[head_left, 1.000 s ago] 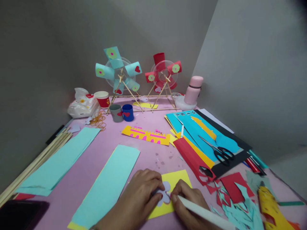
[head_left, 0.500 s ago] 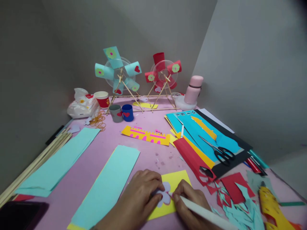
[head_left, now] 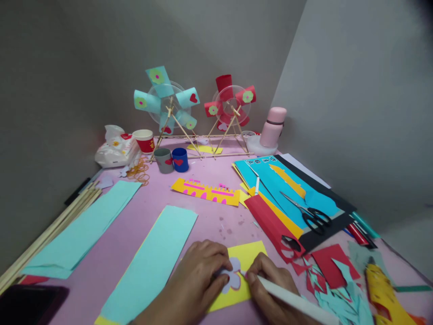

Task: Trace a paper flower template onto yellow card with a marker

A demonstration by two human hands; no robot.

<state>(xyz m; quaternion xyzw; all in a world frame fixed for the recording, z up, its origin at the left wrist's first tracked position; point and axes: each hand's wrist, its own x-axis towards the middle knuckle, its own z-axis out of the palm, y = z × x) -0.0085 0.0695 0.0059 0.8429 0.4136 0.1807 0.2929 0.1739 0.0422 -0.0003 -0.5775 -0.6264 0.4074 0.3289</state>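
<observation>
A pale lilac paper flower [head_left: 232, 277] lies on a small yellow sheet [head_left: 249, 253] near the front edge of the pink table [head_left: 111, 253]. My left hand [head_left: 194, 282] presses the flower down, fingers curled over its left petals. Just to the right, my right hand [head_left: 267, 284] is closed round a white pen [head_left: 297, 303], whose tip touches the flower's right edge.
Long turquoise paper strips [head_left: 152, 262] lie to the left, with wooden sticks [head_left: 47, 232] by the wall. Scissors [head_left: 309, 214] rest on stacked coloured sheets [head_left: 270, 180] at right, above paper scraps [head_left: 333, 280]. Two paper wheels [head_left: 165, 101], cups [head_left: 172, 159] and a pink bottle [head_left: 274, 126] stand at the back.
The pen tip has crept a little along the flower's right edge. My left hand has stayed on the flower.
</observation>
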